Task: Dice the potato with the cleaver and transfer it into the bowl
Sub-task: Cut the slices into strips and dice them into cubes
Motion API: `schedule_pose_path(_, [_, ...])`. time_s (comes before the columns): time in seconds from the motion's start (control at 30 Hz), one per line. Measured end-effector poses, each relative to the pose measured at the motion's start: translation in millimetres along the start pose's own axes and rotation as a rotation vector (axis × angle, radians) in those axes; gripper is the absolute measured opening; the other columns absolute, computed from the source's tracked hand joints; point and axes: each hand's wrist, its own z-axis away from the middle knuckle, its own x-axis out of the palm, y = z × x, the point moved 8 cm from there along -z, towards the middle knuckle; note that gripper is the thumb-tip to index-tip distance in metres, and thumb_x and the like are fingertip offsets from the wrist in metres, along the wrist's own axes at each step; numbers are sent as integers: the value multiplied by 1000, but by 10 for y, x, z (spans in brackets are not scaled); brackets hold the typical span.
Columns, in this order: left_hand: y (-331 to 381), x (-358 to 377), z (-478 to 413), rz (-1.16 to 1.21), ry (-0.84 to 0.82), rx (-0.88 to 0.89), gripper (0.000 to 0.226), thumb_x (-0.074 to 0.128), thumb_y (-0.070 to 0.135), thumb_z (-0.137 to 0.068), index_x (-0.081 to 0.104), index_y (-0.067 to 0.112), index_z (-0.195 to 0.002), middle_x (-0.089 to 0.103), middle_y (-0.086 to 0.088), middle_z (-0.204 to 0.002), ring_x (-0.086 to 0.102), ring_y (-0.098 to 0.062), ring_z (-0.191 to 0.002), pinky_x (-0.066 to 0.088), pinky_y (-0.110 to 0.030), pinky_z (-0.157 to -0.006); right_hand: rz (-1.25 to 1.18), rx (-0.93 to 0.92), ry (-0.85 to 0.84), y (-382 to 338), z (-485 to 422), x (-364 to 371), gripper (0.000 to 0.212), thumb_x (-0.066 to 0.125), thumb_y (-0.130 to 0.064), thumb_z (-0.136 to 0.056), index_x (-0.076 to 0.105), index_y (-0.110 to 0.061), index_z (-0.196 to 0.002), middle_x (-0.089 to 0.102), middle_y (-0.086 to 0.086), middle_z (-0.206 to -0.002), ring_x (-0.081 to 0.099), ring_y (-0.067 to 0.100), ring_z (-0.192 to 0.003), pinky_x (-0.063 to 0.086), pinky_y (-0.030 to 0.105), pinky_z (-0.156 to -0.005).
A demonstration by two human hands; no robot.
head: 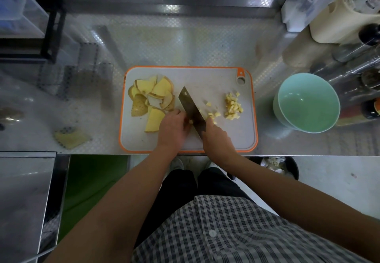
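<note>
On a grey cutting board with an orange rim [226, 139] lie several potato slices [153, 96] at the left and a heap of small potato dice [233, 108] at the right. My right hand [217, 139] grips the handle of a dark cleaver [191, 108], whose blade runs diagonally across the board's middle. My left hand [172, 127] sits just left of the blade with curled fingers holding down a potato piece [190, 121], mostly hidden. A few loose dice [213, 115] lie right of the blade. The mint-green bowl [307, 103] stands empty right of the board.
A steel counter [185, 42] carries the board. Bottles and containers [349, 36] crowd the back right, close behind the bowl. A sponge [72, 138] lies at the front left, a dark rack [49, 36] at the back left. A bin [281, 167] sits below the counter edge.
</note>
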Motion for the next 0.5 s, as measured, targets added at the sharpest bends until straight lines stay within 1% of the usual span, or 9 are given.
schedule_pose_path(0.1, [-18, -1, 1, 68, -26, 12, 7, 68, 11, -75, 66, 8, -80, 60, -11, -80, 57, -30, -76, 44, -37, -64, -64, 10, 34, 28, -87, -113, 10, 40, -10, -96, 36, -9, -105, 60, 19, -93, 58, 42, -86, 48, 47, -71])
schedule_pose_path(0.17, [-71, -36, 25, 103, 2, -20, 10, 65, 10, -77, 65, 7, -86, 62, -11, -85, 58, -30, -79, 45, -38, -68, -116, 10, 62, 39, -108, -188, 11, 39, -12, -97, 36, -8, -106, 59, 18, -92, 58, 42, -84, 50, 50, -72])
schedule_pose_path(0.23, [-156, -100, 56, 114, 55, -86, 13, 60, 10, -81, 62, 7, -94, 62, -10, -92, 58, -27, -85, 45, -37, -72, -127, -31, 66, 5, -70, -191, 15, 39, -13, -97, 37, -6, -110, 59, 17, -90, 59, 40, -83, 49, 47, -69])
schedule_pose_path(0.33, [-218, -183, 87, 107, 114, -133, 10, 57, 10, -85, 58, 8, -95, 60, -9, -96, 56, -25, -85, 42, -35, -71, -145, -55, 14, -27, 19, -40, 20, 41, -10, -97, 38, -3, -115, 58, 16, -90, 59, 38, -86, 39, 36, -65])
schedule_pose_path(0.4, [-196, -177, 90, 94, 107, -125, 9, 56, 11, -87, 57, 8, -95, 59, -9, -96, 56, -25, -85, 41, -35, -70, -175, -45, 2, 8, 33, 13, 22, 42, -10, -97, 38, -2, -116, 60, 18, -92, 59, 38, -87, 37, 35, -66])
schedule_pose_path(0.5, [-109, -109, 88, 95, 84, -108, 11, 55, 9, -86, 59, 7, -97, 58, -10, -98, 56, -26, -85, 41, -34, -71, -210, -19, 55, 155, -30, -137, 19, 42, -11, -97, 39, -2, -113, 58, 18, -87, 59, 39, -83, 38, 35, -63])
